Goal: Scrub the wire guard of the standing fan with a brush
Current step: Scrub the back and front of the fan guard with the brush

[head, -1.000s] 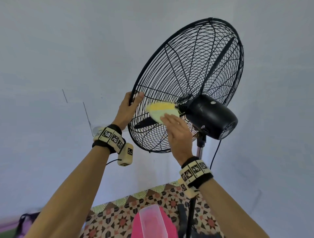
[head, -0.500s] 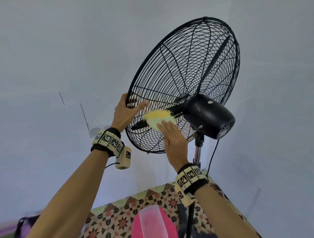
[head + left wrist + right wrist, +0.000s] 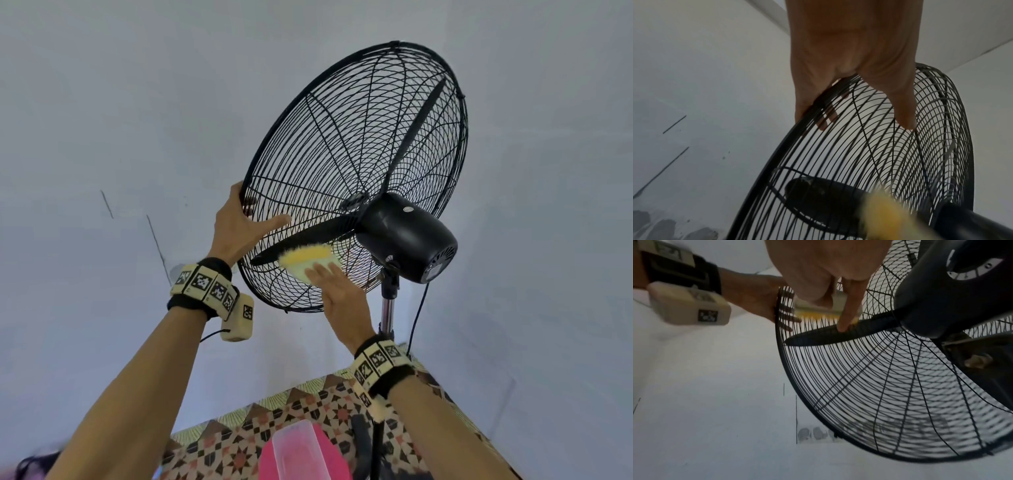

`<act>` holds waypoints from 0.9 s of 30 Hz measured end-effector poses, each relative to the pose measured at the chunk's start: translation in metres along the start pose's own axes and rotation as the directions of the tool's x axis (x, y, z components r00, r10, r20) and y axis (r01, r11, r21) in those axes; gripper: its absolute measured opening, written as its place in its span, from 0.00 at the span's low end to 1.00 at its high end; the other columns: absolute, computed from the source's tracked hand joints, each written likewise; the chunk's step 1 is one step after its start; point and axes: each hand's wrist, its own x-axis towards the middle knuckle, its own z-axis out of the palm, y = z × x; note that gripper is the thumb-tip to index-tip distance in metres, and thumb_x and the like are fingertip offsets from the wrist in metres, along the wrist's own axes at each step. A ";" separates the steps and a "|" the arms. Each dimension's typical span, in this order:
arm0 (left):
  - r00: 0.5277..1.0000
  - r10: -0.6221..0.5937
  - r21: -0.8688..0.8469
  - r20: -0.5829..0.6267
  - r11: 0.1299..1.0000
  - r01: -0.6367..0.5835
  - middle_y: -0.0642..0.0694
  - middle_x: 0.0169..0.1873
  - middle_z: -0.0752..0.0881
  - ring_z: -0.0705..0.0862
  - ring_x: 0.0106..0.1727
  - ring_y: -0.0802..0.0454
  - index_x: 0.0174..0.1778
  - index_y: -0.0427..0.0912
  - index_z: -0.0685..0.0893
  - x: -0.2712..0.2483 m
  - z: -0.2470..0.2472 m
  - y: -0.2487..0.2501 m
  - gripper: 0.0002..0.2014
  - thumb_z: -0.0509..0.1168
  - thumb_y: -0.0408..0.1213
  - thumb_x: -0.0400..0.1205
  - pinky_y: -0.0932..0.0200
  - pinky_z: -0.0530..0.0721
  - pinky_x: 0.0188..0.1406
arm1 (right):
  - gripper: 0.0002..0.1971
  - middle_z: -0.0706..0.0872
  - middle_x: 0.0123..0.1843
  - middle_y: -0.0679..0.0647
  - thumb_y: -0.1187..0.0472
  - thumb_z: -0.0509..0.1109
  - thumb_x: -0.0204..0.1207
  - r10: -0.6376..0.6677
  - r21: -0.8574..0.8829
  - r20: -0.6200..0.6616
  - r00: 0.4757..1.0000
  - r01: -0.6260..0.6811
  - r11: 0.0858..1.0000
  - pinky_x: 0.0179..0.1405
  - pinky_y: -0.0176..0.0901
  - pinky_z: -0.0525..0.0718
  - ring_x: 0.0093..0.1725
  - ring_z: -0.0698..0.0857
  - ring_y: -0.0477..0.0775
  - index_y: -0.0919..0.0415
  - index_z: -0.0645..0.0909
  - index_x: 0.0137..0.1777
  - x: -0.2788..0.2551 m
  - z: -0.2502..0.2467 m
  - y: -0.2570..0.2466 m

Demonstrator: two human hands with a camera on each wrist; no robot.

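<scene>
Two hands on the fan. My right hand (image 3: pixel 342 294) has the brush (image 3: pixel 306 262) clamped, fingers curled over its pale back, yellow bristles pressed to the rear of the wire guard (image 3: pixel 342 144), low on its left side, just beside the motor housing (image 3: pixel 404 236). In the right wrist view one finger (image 3: pixel 849 305) lies along the brush (image 3: pixel 818 311) toward the blade (image 3: pixel 838 335). My left hand (image 3: pixel 239 229) grips the guard's left rim: thumb (image 3: pixel 274 221) flat on the rear wires, fingers hooked round to the front, seen through the mesh in the left wrist view (image 3: pixel 826 120). The blade (image 3: pixel 308 236) sits inside the guard behind the bristles. The pole (image 3: pixel 387 315) drops from the housing, cord (image 3: pixel 416 318) beside it. Below: patterned floor (image 3: pixel 239 445), pink tub (image 3: pixel 305 452). Grey wall (image 3: pixel 120 102) behind.
</scene>
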 end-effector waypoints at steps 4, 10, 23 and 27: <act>1.000 0.000 0.002 0.020 1.000 0.000 0.52 0.66 0.85 0.84 0.64 0.53 0.81 0.49 0.70 0.000 -0.001 0.003 0.51 0.85 0.62 0.66 0.54 0.81 0.65 | 0.21 0.82 0.77 0.56 0.66 0.59 0.87 0.036 0.037 -0.098 0.995 -0.032 0.999 0.83 0.51 0.72 0.81 0.76 0.59 0.56 0.82 0.77 0.009 -0.016 0.000; 1.000 -0.004 0.005 0.012 1.000 0.004 0.51 0.65 0.85 0.84 0.63 0.52 0.81 0.46 0.71 -0.001 -0.001 0.004 0.49 0.86 0.57 0.67 0.54 0.82 0.65 | 0.29 0.76 0.83 0.53 0.74 0.61 0.83 0.093 0.015 -0.113 0.989 -0.092 0.996 0.85 0.53 0.65 0.86 0.68 0.60 0.53 0.75 0.82 0.021 -0.006 -0.006; 0.999 -0.026 0.026 0.030 0.999 0.025 0.53 0.63 0.84 0.83 0.64 0.51 0.80 0.49 0.69 -0.002 -0.004 0.002 0.49 0.86 0.58 0.67 0.53 0.81 0.65 | 0.31 0.78 0.81 0.53 0.77 0.64 0.81 0.107 -0.010 -0.115 0.988 -0.109 0.994 0.78 0.57 0.75 0.83 0.73 0.62 0.53 0.77 0.81 0.022 -0.008 0.007; 0.999 -0.027 0.035 0.027 0.999 0.026 0.52 0.64 0.84 0.83 0.64 0.51 0.80 0.49 0.70 -0.004 -0.004 0.002 0.49 0.85 0.59 0.67 0.53 0.80 0.64 | 0.27 0.84 0.75 0.56 0.77 0.65 0.80 0.047 -0.037 -0.030 0.998 -0.048 0.998 0.69 0.62 0.86 0.77 0.80 0.62 0.55 0.83 0.75 -0.002 -0.009 0.017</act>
